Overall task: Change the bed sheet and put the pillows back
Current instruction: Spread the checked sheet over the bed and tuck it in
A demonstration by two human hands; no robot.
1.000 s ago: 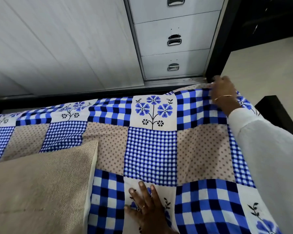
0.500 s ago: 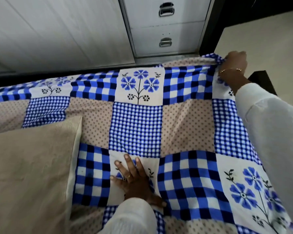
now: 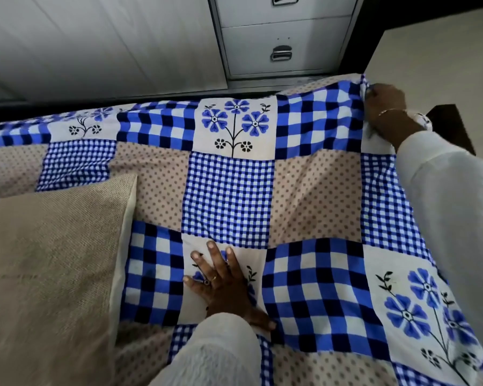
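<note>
The bed sheet (image 3: 229,196) is patchwork: bold blue, navy and white checks, fine blue gingham, beige squares with brown dots, and white squares bearing blue flowers on black stems. Just left of the left hand's fingers (image 3: 207,260) lies a plain beige woven pillow (image 3: 53,260). Both sleeves (image 3: 452,207) are white.

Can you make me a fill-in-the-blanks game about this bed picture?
1. The left hand presses flat on the ____.
2. The right hand grips the sheet's far ____.
3. The beige pillow lies to the ____ of the left hand.
4. The flowers printed on the bed sheet are ____.

Missing words: bed sheet; corner; left; blue
</note>
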